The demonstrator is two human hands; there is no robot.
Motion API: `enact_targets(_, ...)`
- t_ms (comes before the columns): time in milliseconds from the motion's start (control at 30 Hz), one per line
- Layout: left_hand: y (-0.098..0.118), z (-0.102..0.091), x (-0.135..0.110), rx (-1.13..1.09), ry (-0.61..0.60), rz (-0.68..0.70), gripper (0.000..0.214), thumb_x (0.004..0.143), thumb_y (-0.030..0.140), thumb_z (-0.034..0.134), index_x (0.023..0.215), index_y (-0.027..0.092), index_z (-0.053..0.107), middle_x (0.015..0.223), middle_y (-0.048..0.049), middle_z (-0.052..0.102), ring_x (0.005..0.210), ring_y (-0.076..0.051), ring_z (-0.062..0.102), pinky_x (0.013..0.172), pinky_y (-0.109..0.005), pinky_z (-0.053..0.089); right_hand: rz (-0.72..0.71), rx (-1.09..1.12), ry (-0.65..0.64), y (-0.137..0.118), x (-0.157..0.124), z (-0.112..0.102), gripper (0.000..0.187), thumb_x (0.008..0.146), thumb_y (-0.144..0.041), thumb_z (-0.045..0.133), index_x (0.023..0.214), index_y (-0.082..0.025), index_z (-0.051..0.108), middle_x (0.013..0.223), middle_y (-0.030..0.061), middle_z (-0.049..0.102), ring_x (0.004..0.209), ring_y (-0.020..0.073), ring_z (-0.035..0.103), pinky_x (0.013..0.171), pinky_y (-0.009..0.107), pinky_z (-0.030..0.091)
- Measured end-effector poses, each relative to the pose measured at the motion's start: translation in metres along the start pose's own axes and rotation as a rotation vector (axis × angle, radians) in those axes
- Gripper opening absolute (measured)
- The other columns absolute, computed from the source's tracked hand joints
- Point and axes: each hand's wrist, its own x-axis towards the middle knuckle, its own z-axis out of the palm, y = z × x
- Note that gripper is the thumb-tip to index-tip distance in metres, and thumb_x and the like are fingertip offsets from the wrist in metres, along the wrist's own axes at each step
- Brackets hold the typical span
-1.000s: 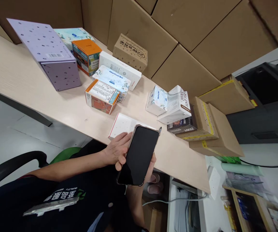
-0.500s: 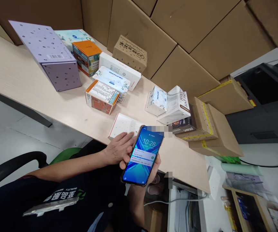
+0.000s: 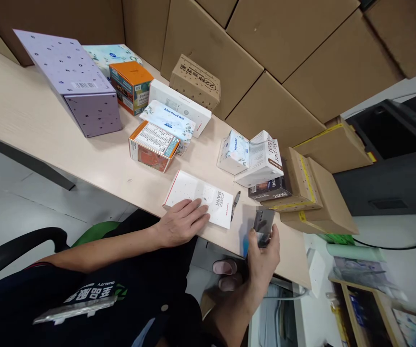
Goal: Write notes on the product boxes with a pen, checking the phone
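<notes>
My left hand lies flat with fingers stretched out on the near corner of a white power bank box at the desk's front edge. My right hand grips a phone, its back turned up and blurred, held low over the desk just right of the white box. A small dark pen-like tool lies between the box and the phone.
Further back stand a lilac box, orange boxes, tissue packs, a white carton and taped brown cartons. Large cardboard boxes wall the back. A chair arm is at lower left.
The phone's screen lit up, then my right hand carried it right and down toward the desk, turning it over. The white box is now uncovered. My left hand stayed put.
</notes>
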Motion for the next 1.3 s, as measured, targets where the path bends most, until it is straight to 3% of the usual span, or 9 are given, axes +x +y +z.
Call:
enact_targets(133, -0.003, -0.003, 0.001, -0.096, -0.016, 0.021, 0.021, 0.092, 0.019, 0.064, 0.112, 0.014, 0.068, 0.121, -0.0109, 0.075, 0.118, -0.03, 0.068, 0.094, -0.042, 0.054, 0.028, -0.22, -0.053, 0.016, 0.01, 0.006, 0.091, 0.08, -0.062, 0.06, 0.151, -0.006, 0.049, 0.137, 0.0304, 0.064, 0.123, 0.0459, 0.06, 0.106, 0.062, 0.043)
enact_targets(333, -0.009, -0.01, 0.005, -0.258, -0.049, 0.054, 0.02, 0.092, 0.027, 0.067, 0.108, 0.014, 0.067, 0.117, -0.0108, 0.075, 0.116, -0.03, 0.067, 0.097, -0.044, 0.053, 0.004, -0.302, -0.146, 0.027, 0.017, 0.004, 0.08, 0.088, -0.065, 0.055, 0.143, -0.007, 0.058, 0.131, 0.0297, 0.066, 0.125, 0.0455, 0.058, 0.106, 0.064, 0.042)
enact_targets(467, -0.013, -0.012, 0.005, -0.277, -0.069, 0.07, 0.019, 0.093, 0.027, 0.067, 0.108, 0.016, 0.067, 0.117, -0.01, 0.075, 0.118, -0.028, 0.067, 0.1, -0.043, 0.051, -0.287, -0.105, -0.063, 0.012, 0.005, -0.005, 0.068, 0.096, -0.061, 0.053, 0.141, -0.012, 0.059, 0.145, 0.0258, 0.058, 0.138, 0.0405, 0.051, 0.112, 0.067, 0.039)
enact_targets(567, -0.017, -0.013, 0.005, -0.27, -0.066, 0.064, 0.016, 0.093, 0.023, 0.064, 0.108, 0.017, 0.068, 0.116, -0.0088, 0.075, 0.117, -0.027, 0.067, 0.1, -0.044, 0.05, -0.611, 0.056, -0.289, -0.017, -0.019, -0.006, 0.063, 0.096, -0.052, 0.062, 0.151, -0.025, 0.049, 0.155, 0.0153, 0.053, 0.147, 0.0346, 0.045, 0.115, 0.064, 0.042)
enact_targets(667, -0.023, -0.015, 0.006, -0.263, -0.077, 0.038, 0.017, 0.093, 0.02, 0.06, 0.108, 0.017, 0.068, 0.116, -0.0084, 0.075, 0.116, -0.028, 0.066, 0.102, -0.046, 0.049, -0.759, -0.064, -0.436, -0.045, -0.046, 0.005, 0.07, 0.092, -0.043, 0.071, 0.155, -0.027, 0.045, 0.16, 0.014, 0.048, 0.153, 0.037, 0.035, 0.115, 0.064, 0.045)
enact_targets(800, -0.03, -0.019, 0.009, -0.268, -0.063, 0.014, 0.017, 0.093, 0.019, 0.06, 0.108, 0.018, 0.068, 0.112, -0.0083, 0.075, 0.116, -0.028, 0.064, 0.102, -0.046, 0.05, -0.845, -0.135, -0.334, -0.055, -0.058, 0.021, 0.061, 0.098, -0.019, 0.061, 0.157, -0.025, 0.043, 0.158, 0.0139, 0.052, 0.154, 0.0356, 0.034, 0.114, 0.061, 0.049)
enact_targets(967, -0.031, -0.02, 0.005, -0.283, -0.004, -0.017, 0.024, 0.09, 0.018, 0.063, 0.113, 0.02, 0.067, 0.108, -0.0071, 0.075, 0.118, -0.028, 0.062, 0.102, -0.046, 0.051, -0.942, -0.114, -0.318, -0.05, -0.05, 0.016, 0.059, 0.098, -0.018, 0.062, 0.155, -0.026, 0.047, 0.147, 0.0108, 0.063, 0.144, 0.0338, 0.046, 0.109, 0.057, 0.055)
enact_targets(1167, -0.034, -0.023, 0.0, -0.081, -0.023, -0.305, 0.024, 0.095, 0.032, 0.065, 0.116, 0.02, 0.069, 0.129, -0.014, 0.067, 0.132, -0.04, 0.052, 0.109, -0.064, 0.044, -0.972, -0.136, -0.305, -0.055, -0.047, 0.015, 0.054, 0.097, -0.019, 0.066, 0.149, -0.023, 0.054, 0.141, 0.0116, 0.066, 0.135, 0.0341, 0.053, 0.103, 0.055, 0.059)
enact_targets(1300, -0.042, -0.027, -0.001, -0.114, -0.048, -0.323, 0.03, 0.098, 0.033, 0.062, 0.121, 0.014, 0.066, 0.131, -0.0188, 0.061, 0.123, -0.035, 0.057, 0.102, -0.054, 0.055, -1.005, -0.159, -0.272, -0.055, -0.049, 0.016, 0.055, 0.095, -0.015, 0.067, 0.148, -0.02, 0.055, 0.139, 0.0133, 0.068, 0.131, 0.0353, 0.055, 0.099, 0.055, 0.061)
